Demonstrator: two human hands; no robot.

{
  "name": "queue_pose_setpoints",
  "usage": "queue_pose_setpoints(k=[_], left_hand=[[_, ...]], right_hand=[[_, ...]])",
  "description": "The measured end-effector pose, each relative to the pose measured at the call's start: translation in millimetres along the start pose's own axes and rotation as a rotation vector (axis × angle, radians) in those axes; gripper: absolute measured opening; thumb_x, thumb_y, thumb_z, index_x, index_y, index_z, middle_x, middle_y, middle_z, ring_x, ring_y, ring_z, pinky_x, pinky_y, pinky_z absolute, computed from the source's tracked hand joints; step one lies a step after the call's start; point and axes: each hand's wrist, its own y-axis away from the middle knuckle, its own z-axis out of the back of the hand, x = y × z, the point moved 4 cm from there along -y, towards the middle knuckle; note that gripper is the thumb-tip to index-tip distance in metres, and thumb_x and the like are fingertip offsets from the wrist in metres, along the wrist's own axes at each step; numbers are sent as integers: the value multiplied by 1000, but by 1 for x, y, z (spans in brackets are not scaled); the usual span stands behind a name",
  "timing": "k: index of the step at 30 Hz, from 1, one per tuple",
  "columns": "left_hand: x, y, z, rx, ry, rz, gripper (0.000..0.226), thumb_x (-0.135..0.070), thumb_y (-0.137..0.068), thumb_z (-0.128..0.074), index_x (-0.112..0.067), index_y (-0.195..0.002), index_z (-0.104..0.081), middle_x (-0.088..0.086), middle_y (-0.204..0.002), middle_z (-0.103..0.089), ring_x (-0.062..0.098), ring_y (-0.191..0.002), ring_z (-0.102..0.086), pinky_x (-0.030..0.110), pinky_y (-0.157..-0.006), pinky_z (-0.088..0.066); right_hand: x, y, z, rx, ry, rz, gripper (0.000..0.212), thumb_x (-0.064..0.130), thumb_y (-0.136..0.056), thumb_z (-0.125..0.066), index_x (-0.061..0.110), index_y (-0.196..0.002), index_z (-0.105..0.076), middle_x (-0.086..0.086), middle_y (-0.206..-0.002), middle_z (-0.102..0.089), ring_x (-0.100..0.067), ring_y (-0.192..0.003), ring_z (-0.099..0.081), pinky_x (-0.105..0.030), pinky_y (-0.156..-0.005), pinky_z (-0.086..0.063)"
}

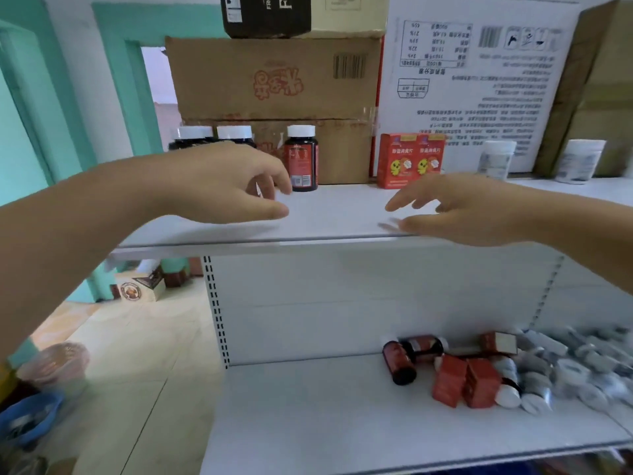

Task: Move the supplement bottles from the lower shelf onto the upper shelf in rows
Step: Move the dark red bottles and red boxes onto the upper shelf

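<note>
Big cartons (pixel 274 80) stand at the back of the upper shelf (pixel 325 221). Below it, the lower shelf (pixel 301 406) carries a heap at its right end.

Both hands hang over the front part of the upper shelf and hold nothing. The left hand (pixel 219 186) has its fingers loosely curled downward and the thumb stretched forward. The right hand (pixel 455 207) has relaxed, slightly spread fingers that point to the left.

On the upper shelf one bottle (pixel 301 159), dark with a white cap, stands upright just right of the left hand. Its long axis is vertical and its red label faces the front. Two more caps (pixel 195 133) show behind that hand. Red boxes (pixel 411 161) and white jars (pixel 495 159) stand further right.

In the heap, two lying bottles (pixel 399 366) rest on their sides, touching. The near one has its long axis running from back to front, with its base seemingly toward the camera. The other lies across behind it. Beside them are red packs (pixel 466 382) and blurred pale bottles (pixel 565 371), too unsharp to tell how they point.

I judge a dark bottle to be stiff, light and smooth, so it may roll or slip. A good hold is around the middle of its body, across the long axis. After that it must be turned cap upward.
</note>
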Motion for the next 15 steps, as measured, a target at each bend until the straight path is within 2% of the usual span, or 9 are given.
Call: queue_pose_setpoints(k=[2,5,7,9,12,15], left_hand=[[-18,2,-1,-24,20,-55,26,-50,-84,-60,-39,-108,-59,-23,-90,-63,-3,-83,-59,23,-72,-47],[-47,3,-15,-76,62,-158,28,-53,-82,-60,-39,-106,-60,-22,-89,-64,-9,-81,-56,21,-63,-42],[-66,4,-29,-144,101,-249,32,-60,-84,-55,-40,-107,-58,-21,-91,-63,-10,-84,-56,19,-61,-40],[-83,6,-47,-166,135,-346,42,-67,-79,-47,-41,-109,-58,-22,-92,-61,-5,-85,-58,17,-61,-41],[-101,6,-91,-101,110,-445,46,-71,-79,-37,-44,-112,-55,-27,-94,-57,-4,-83,-57,19,-65,-45],[-106,-1,-153,5,67,-428,45,-70,-83,-38,-46,-119,-51,-30,-100,-53,-4,-87,-56,21,-72,-48]], right_hand=[[-10,31,4,-40,-14,-54,32,45,-91,-55,41,-123,-59,21,-119,-56,-2,-111,-53,-33,-101,-45],[-25,77,4,-89,-30,-139,29,39,-91,-58,41,-121,-60,32,-101,-48,4,-97,-52,-27,-96,-43],[-36,103,0,-111,-22,-190,31,40,-91,-58,39,-122,-60,29,-105,-51,2,-103,-51,-28,-96,-44],[-47,124,-8,-117,0,-217,34,41,-91,-57,38,-124,-59,22,-118,-56,0,-111,-51,-27,-97,-44],[-69,149,-33,-77,30,-271,35,40,-93,-56,36,-128,-56,19,-124,-53,1,-108,-49,-22,-93,-40],[-97,167,-69,-13,78,-330,36,43,-95,-52,34,-130,-54,14,-127,-52,-5,-107,-53,-24,-93,-41]])
